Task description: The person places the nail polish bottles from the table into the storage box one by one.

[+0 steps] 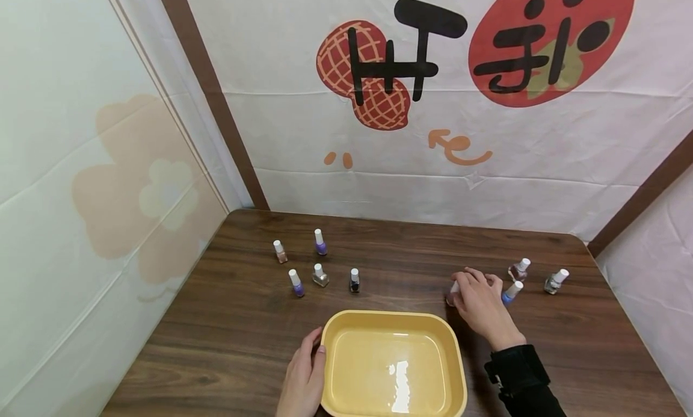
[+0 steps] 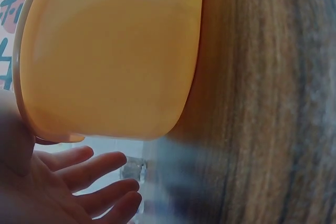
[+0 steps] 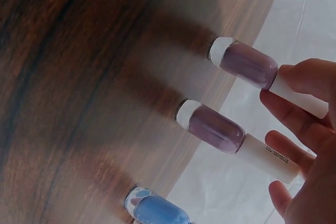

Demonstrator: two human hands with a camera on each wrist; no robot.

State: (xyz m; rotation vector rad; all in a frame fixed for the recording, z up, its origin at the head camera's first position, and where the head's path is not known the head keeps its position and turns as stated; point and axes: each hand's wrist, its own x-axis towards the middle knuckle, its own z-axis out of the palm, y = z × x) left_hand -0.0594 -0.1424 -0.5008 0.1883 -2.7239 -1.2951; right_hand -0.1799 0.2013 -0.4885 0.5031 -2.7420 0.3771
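My right hand [image 1: 484,302] reaches over the table right of a yellow tub [image 1: 394,369]. In the right wrist view, its thumb and index finger pinch the white cap of a mauve nail polish bottle [image 3: 249,65]. A second mauve bottle [image 3: 216,128] stands by the other fingers, and a blue bottle [image 3: 157,211] is farther down. Whether the pinched bottle is off the table, I cannot tell. My left hand [image 1: 303,375] rests at the tub's left rim, thumb against the edge; in the left wrist view its fingers [image 2: 100,169] are spread and loosely extended.
Several nail polish bottles stand at the back left, among them a purple one [image 1: 320,242] and a black one [image 1: 354,281]. Right of my right hand are a dark reddish bottle [image 1: 518,271] and a glittery one [image 1: 556,281]. A printed cloth [image 1: 292,188] hangs behind the table.
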